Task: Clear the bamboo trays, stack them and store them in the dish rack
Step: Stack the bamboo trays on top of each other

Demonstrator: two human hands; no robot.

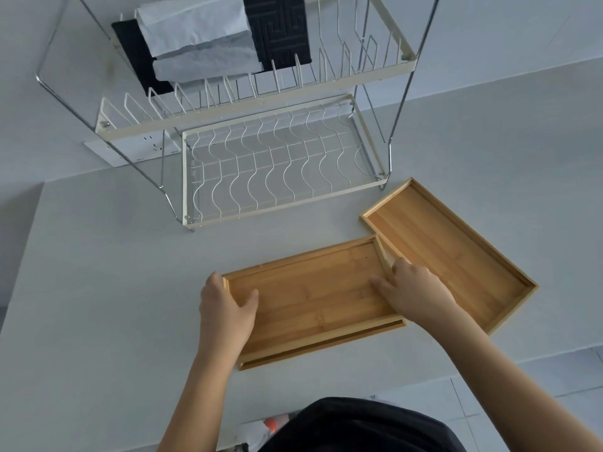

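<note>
Two empty bamboo trays lie on the grey-white counter in the head view. The nearer tray point(313, 298) rests on top of another tray whose front edge point(323, 349) shows beneath it. My left hand point(225, 308) grips its left end, thumb inside the rim. My right hand point(414, 291) holds its right end, fingers over the rim. A separate larger bamboo tray point(456, 256) lies angled to the right, touching the stack's corner. The two-tier wire dish rack point(280, 164) stands behind, its lower shelf bare.
Black mats point(280, 31) and white cloths point(199, 37) lie on the rack's upper tier. A wall socket point(137, 148) sits behind the rack at left. The counter's front edge runs near my body; tiled floor shows at the lower right.
</note>
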